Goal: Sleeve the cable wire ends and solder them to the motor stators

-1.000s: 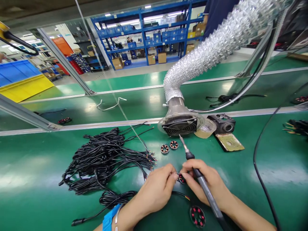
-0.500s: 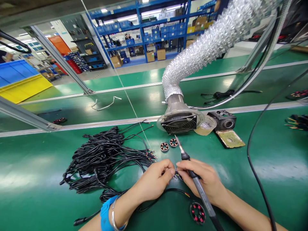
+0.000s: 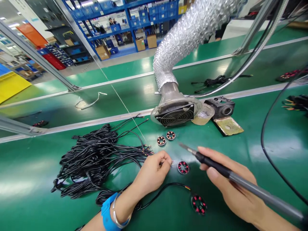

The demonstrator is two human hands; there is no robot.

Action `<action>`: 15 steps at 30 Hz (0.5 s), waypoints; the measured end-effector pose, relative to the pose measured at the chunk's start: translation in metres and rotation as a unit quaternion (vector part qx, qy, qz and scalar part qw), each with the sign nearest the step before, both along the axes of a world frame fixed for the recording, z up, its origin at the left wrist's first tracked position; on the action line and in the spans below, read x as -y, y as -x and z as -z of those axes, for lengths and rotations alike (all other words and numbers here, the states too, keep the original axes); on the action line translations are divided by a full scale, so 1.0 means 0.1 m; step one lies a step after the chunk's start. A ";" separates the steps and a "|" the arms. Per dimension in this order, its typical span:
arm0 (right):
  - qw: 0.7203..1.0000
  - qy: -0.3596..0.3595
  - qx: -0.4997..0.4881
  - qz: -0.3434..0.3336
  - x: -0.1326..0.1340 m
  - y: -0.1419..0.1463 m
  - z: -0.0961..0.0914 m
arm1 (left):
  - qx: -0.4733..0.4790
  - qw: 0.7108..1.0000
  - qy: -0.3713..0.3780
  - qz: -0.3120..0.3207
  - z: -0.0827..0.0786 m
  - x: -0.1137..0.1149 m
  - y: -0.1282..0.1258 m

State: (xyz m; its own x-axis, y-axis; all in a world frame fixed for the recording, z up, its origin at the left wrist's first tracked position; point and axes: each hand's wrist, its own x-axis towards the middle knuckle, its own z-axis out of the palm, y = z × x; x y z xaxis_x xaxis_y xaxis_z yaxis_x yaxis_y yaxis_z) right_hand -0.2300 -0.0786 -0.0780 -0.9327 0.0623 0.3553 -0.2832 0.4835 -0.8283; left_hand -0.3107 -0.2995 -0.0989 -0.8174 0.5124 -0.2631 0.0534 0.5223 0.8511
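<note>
My right hand [image 3: 231, 183] grips a soldering iron [image 3: 223, 168], its tip pointing up and left above the bench. My left hand [image 3: 154, 170] is closed in a pinch, and fine wire ends [image 3: 172, 163] show at its fingertips. Just right of those fingers lies a ring-shaped motor stator [image 3: 183, 167] with red windings. A second red-wound stator [image 3: 199, 204] rests nearer me, by the coloured end of a black cable [image 3: 166, 187]. Two copper-wound stators [image 3: 166, 138] sit beyond my left hand. Under my left wrist, part of the cable is hidden.
A large heap of black cables [image 3: 89, 160] lies at left, stripped ends toward the middle. Behind stand a fume extractor [image 3: 175, 114] with foil duct [image 3: 185, 41], a small dish [image 3: 204, 115], and an iron stand [image 3: 222, 109] with yellow sponge [image 3: 228, 125]. The iron's cord [image 3: 267, 150] loops at right.
My right hand has moved right, away from my left, and tilted the soldering iron flatter. The red-wound stator between the hands now shows fully. The view has shifted slightly.
</note>
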 end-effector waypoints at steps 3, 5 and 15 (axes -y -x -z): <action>0.998 0.056 0.017 0.020 -0.02 -0.10 0.16 | -0.016 1.000 0.018 0.006 -0.03 -0.02 -0.02; 0.991 0.122 0.036 0.039 -0.01 -0.12 0.30 | -0.032 0.999 0.033 0.005 -0.05 -0.03 -0.03; 0.979 0.188 0.067 0.046 0.06 -0.10 0.35 | -0.059 0.996 0.059 0.020 -0.09 -0.03 -0.04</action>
